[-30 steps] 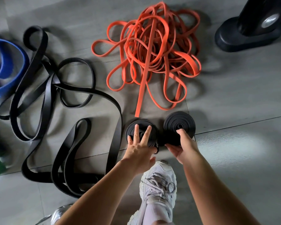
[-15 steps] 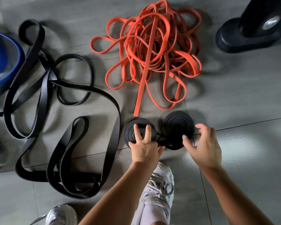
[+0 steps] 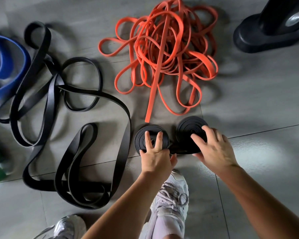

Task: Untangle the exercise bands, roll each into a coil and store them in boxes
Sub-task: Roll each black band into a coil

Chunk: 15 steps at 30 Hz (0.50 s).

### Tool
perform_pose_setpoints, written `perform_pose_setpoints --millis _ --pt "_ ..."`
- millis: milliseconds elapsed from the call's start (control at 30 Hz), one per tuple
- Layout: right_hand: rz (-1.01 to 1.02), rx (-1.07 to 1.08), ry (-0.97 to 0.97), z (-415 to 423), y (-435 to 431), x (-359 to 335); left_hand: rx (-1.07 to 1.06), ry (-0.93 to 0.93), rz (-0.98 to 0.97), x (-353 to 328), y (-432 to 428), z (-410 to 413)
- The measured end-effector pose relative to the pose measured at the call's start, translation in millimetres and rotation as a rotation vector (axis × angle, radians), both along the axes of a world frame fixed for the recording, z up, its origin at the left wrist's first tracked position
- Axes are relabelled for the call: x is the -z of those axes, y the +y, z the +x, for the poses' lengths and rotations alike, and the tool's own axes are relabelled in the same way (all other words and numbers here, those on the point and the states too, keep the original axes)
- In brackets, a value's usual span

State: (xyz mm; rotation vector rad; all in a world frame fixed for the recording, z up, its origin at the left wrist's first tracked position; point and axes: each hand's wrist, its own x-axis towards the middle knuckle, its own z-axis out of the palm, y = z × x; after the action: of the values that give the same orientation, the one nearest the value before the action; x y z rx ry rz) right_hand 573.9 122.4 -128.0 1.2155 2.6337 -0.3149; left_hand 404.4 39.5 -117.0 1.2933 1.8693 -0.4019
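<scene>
Contact has been restored on the right coil: half a second ago the right grip was held clear of it, off to the right, and now it is laid over the coil's face, fingers spread and fairly straight, pressing rather than clasping. The left grip has scarcely been shifted; two straight fingers are kept pressed on the left coil, so that grip too is open and flat against the rubber. Both coils are set on the floor just beyond a white shoe, side by side and joined by a short unrolled stretch of band between them. From this it is judged that one black band has been wound from both ends, and that the two rolls are being pinned down so that they cannot spring open. With both held, the last stretch can presumably be taken up and the rolls brought together, which would leave this band ready for storing. No box is seen in view, so where it would be put cannot be told. Much is left undone: loose black bands are sprawled to the left, an orange tangle is heaped on the far side, and a blue band is partly seen at the far left edge.
</scene>
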Motion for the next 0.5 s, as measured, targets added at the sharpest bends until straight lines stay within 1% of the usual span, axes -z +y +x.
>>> perform_pose_setpoints --millis 100,233,367,433,500 --pt "-0.014 0.084 0.024 -7.6 -0.9 1.5 -0.014 0.002 0.014 -0.6 -0.1 0.4" --pt "-0.032 0.296 0.040 -18.4 -9.4 3.8 -0.029 -0.008 0.024 -2.7 -1.5 -0.5" --pt "-0.145 0.499 0.048 -27.7 -19.5 7.3 0.003 -0.050 0.021 -4.9 -3.2 -6.5" --pt "-0.187 0.635 0.075 -33.2 -17.3 9.4 0.013 -0.065 0.020 -5.2 -3.5 -8.0" --pt "-0.168 0.823 0.110 -38.8 -11.9 9.5 0.014 -0.073 0.015 -5.4 -3.0 -9.7"
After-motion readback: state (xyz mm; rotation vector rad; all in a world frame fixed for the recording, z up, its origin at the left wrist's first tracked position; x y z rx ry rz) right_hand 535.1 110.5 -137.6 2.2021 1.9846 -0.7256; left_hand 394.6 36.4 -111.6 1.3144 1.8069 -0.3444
